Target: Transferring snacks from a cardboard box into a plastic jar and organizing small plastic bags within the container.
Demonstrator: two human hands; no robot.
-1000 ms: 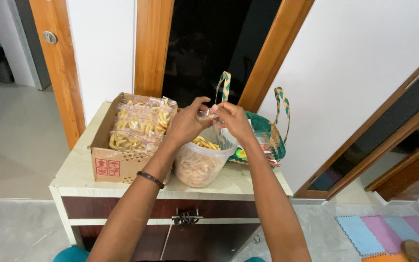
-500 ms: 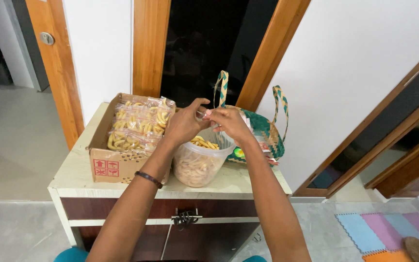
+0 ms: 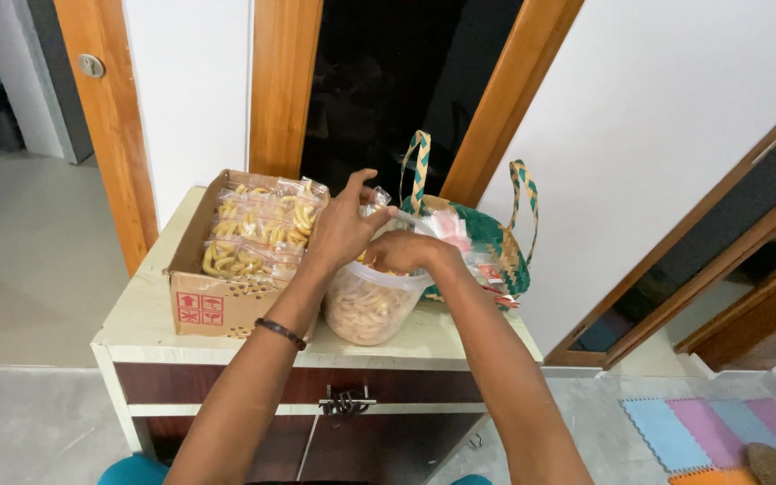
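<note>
My left hand (image 3: 341, 229) pinches a small clear plastic pouch (image 3: 375, 201) open over the round translucent plastic tub of yellow curled snacks (image 3: 370, 301), at twelve o'clock on the pale cabinet top (image 3: 141, 319). My right hand (image 3: 403, 252) dips into the tub, grip hidden. I judge I'm filling; next, scooping snacks cleanly into the pouch.

box (image 3: 217, 296) left on cabinet (image 3: 145, 323) | tub (image 3: 365, 310) right of box | woven bag (image 3: 496, 242) behind-right of tub
</note>
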